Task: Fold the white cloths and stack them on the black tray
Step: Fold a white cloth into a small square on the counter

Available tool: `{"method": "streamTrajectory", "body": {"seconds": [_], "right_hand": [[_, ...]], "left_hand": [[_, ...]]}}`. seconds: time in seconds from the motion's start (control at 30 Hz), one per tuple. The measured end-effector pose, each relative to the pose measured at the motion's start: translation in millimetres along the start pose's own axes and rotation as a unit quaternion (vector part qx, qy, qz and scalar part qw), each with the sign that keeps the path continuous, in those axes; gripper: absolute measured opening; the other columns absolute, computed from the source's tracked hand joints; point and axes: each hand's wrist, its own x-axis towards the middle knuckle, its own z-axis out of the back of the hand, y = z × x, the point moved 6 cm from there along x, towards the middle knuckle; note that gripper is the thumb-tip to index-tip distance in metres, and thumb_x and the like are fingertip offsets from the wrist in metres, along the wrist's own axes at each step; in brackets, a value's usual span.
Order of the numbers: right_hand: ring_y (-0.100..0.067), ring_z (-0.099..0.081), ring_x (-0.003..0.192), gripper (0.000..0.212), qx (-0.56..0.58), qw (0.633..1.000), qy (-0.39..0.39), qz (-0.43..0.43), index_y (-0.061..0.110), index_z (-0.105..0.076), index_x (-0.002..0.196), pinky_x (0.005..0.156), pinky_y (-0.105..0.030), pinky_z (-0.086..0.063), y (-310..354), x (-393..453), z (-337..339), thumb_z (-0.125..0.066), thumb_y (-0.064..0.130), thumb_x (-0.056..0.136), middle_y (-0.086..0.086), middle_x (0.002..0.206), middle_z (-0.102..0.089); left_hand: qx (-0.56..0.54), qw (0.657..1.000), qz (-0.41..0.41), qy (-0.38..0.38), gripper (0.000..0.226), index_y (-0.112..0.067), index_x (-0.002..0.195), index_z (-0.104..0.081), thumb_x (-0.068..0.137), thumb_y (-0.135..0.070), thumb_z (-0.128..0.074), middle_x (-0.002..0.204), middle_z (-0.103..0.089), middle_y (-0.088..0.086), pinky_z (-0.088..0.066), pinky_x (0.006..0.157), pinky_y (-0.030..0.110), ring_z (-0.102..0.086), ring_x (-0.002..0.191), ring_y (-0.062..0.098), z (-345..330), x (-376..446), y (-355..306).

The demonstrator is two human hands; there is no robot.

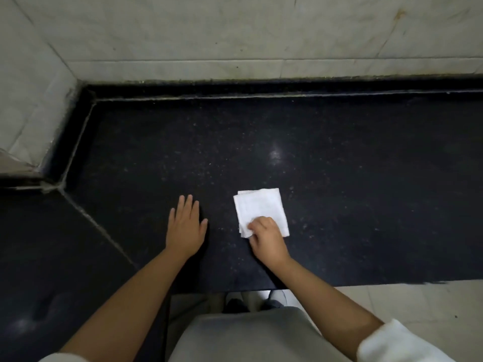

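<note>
Honestly, we're at the pick-up bit. Our right hand (266,237) is curled on the near-left corner of the folded white cloth (261,210), fingers pinching its layered edge. Our left hand (186,227) lies flat and spread, empty, off to that side. We'd grab all layers together so the fold doesn't flop open. No black tray in sight, though.

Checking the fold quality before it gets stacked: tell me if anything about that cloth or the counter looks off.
The folded white cloth is slightly askew: its layers do not line up at the left edge. The right hand grips its near corner; the left hand lies flat on the black counter. No tray is in view.
</note>
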Motion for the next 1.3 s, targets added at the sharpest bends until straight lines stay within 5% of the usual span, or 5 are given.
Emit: {"method": "streamTrajectory", "body": {"seconds": [0.5, 0.8, 0.93, 1.03, 1.3], "right_hand": [[-0.008, -0.044, 0.062, 0.016, 0.187, 0.922, -0.293, -0.172, 0.003, -0.062, 0.077, 0.063, -0.003, -0.037, 7, 1, 65, -0.050, 0.003, 0.087, 0.008, 0.071, -0.050], [-0.028, -0.069, 0.083, 0.030, -0.158, 0.987, 0.019, -0.013, 0.009, -0.069, 0.083, 0.073, -0.040, -0.056, 16, -6, 1, -0.051, 0.014, 0.059, -0.010, 0.095, -0.070], [-0.029, -0.062, 0.106, 0.043, -0.212, 0.976, 0.023, -0.044, 0.011, -0.068, 0.096, 0.097, -0.060, -0.035, -13, -13, 27, -0.060, 0.007, 0.054, -0.008, 0.110, -0.066], [-0.031, -0.041, 0.127, 0.049, -0.199, 0.974, 0.086, -0.059, 0.012, -0.055, 0.125, 0.105, -0.044, -0.030, -33, -17, 39, -0.055, 0.003, 0.077, -0.010, 0.140, -0.044], [-0.029, -0.055, 0.104, 0.029, -0.161, 0.984, 0.066, -0.040, 0.009, -0.066, 0.108, 0.085, -0.032, -0.038, -41, -10, 65, -0.049, 0.013, 0.085, -0.008, 0.111, -0.062]], "left_hand": [[0.027, 0.998, -0.032, 0.054, 0.062, -0.008, 0.149, 0.002, 0.101, -0.039, -0.022, 0.158, 0.011, 0.007, 0.000, 0.119, 0.036, 0.009, 0.147, 0.019, -17, -8, 1], [0.026, 0.997, -0.063, 0.024, 0.060, -0.009, 0.149, -0.009, 0.100, -0.037, -0.029, 0.159, 0.001, 0.008, -0.004, 0.119, 0.040, 0.004, 0.147, 0.021, -14, -9, -5], [-0.015, 0.973, -0.214, -0.083, 0.049, -0.002, 0.124, -0.056, 0.084, -0.030, -0.060, 0.134, -0.052, 0.018, -0.044, 0.100, 0.047, -0.050, 0.125, 0.033, -2, -11, -42], [0.013, 0.948, -0.305, -0.086, 0.043, -0.010, 0.101, -0.068, 0.075, -0.042, -0.055, 0.102, -0.068, 0.006, -0.055, 0.078, 0.034, -0.067, 0.092, 0.024, -5, -13, -78], [0.157, 0.939, -0.307, 0.001, 0.036, -0.014, 0.076, -0.065, 0.061, -0.043, -0.080, 0.076, -0.063, 0.002, -0.049, 0.067, 0.029, -0.063, 0.072, 0.020, -8, -15, -140]]}}
